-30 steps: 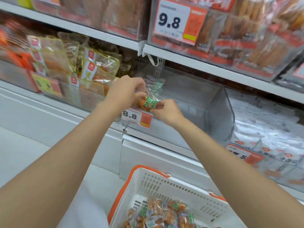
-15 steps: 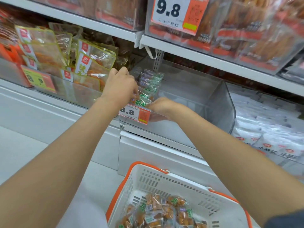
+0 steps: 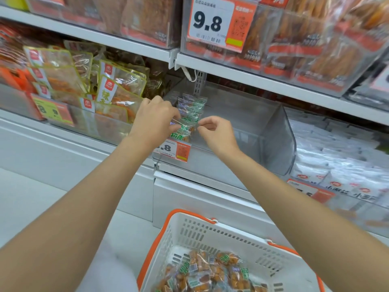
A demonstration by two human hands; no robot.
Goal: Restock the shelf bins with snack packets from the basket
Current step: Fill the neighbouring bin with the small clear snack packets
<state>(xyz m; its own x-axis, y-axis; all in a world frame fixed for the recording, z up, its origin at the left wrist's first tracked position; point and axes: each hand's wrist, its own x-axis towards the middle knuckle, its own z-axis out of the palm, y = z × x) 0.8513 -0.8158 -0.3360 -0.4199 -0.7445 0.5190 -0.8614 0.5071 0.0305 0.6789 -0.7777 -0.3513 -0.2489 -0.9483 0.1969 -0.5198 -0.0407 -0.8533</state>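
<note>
A row of small clear snack packets (image 3: pixel 190 111) with green labels stands at the left end of a clear plastic shelf bin (image 3: pixel 273 131). My left hand (image 3: pixel 156 120) pinches the left edge of the front packet (image 3: pixel 183 132). My right hand (image 3: pixel 214 131) pinches the same packet's right edge with thumb and forefinger. Below, a white basket with an orange rim (image 3: pixel 210 230) holds several more of the same orange snack packets (image 3: pixel 210 272).
The bin carries an orange price tag (image 3: pixel 176 150) on its front. To its left is a bin of yellow-edged pouches (image 3: pixel 105 91); to its right, white packets (image 3: pixel 341 157). Above hangs a shelf (image 3: pixel 252 79) with a 9.8 tag (image 3: pixel 219 22).
Both hands have lifted from inside the bin's front to the top edges of the front packet. The view has tilted down a little.
</note>
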